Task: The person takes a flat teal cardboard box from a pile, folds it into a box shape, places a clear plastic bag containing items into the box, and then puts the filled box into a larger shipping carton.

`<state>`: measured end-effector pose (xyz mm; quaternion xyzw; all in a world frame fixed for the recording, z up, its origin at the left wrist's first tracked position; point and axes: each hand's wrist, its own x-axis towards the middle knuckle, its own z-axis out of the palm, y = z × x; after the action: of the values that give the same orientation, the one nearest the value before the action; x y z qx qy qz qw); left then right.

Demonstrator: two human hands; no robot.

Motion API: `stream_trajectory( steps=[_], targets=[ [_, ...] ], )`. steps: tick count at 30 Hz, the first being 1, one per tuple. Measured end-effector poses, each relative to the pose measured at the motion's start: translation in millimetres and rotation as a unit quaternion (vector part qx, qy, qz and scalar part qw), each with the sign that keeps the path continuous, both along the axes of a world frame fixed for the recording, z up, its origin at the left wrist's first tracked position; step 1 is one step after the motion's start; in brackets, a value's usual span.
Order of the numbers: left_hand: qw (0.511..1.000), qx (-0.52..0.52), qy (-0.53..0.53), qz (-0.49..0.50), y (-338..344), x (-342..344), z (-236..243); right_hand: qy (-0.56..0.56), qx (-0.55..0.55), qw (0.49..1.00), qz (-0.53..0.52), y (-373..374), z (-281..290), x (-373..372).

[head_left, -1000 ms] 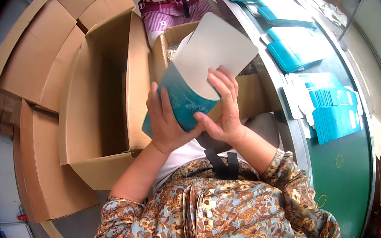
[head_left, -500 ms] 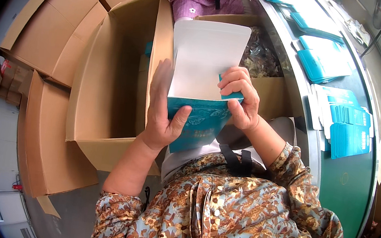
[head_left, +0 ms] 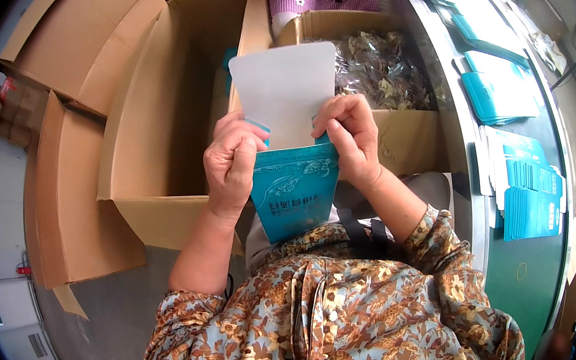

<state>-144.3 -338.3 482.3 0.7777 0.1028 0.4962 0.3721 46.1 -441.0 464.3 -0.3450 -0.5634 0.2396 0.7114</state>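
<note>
Half a second ago the left hand (head_left: 232, 166) lay spread flat along the carton's (head_left: 292, 189) side with its fingers stretched up the white flap (head_left: 283, 91); now it has curled over the carton's upper left corner, knuckles toward the camera, and the carton has come a little lower and nearer the person's chest. The right hand (head_left: 352, 139) has kept its place at the upper right corner. The carton is a flat-sided teal box with pale print on its face, tilted so its lower end points down toward the patterned blouse (head_left: 357, 318). Its tall flap is plain white on the inside with rounded corners and stands open above the teal body. A small teal tab shows just beside the left hand's fingers. The left hand is closed around the carton's left edge, fingers wrapped over the top; the right hand pinches the top right edge, thumb in front and fingers bent over the rim behind the flap. So the carton sits between the two hands, held up in the air in front of the body, over the gap between the big open box (head_left: 167, 108) on the left and the box of dried leaves (head_left: 380, 72) behind. To the right, on the green counter (head_left: 521, 273), stacks of flat teal cartons (head_left: 534, 199) lie well apart from the hands.
</note>
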Motion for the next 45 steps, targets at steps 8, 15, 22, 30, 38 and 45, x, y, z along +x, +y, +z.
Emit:
stream_trajectory(
  steps=[8,15,22,30,38,45],
  targets=[
    [0.959,-0.259,-0.107,-0.035,-32,5,23,0.019,0.031,0.993,-0.111,-4,13,-17],
    [0.938,-0.308,-0.129,-0.092,-12,8,1,0.096,-0.011,0.995,0.008,-11,9,-18],
    [0.97,-0.194,-0.128,-0.067,2,11,-12,-0.13,0.053,0.986,-0.089,-11,10,0],
    [0.993,-0.085,-0.076,-0.043,0,10,-14,-0.187,-0.058,0.978,-0.072,-18,24,9],
    [0.988,-0.118,-0.07,-0.067,-9,14,-8,-0.196,-0.066,0.975,-0.076,-18,31,23],
    [0.991,-0.074,-0.076,-0.076,-1,16,-15,-0.209,-0.073,0.974,-0.05,-20,36,22]
  ],
)
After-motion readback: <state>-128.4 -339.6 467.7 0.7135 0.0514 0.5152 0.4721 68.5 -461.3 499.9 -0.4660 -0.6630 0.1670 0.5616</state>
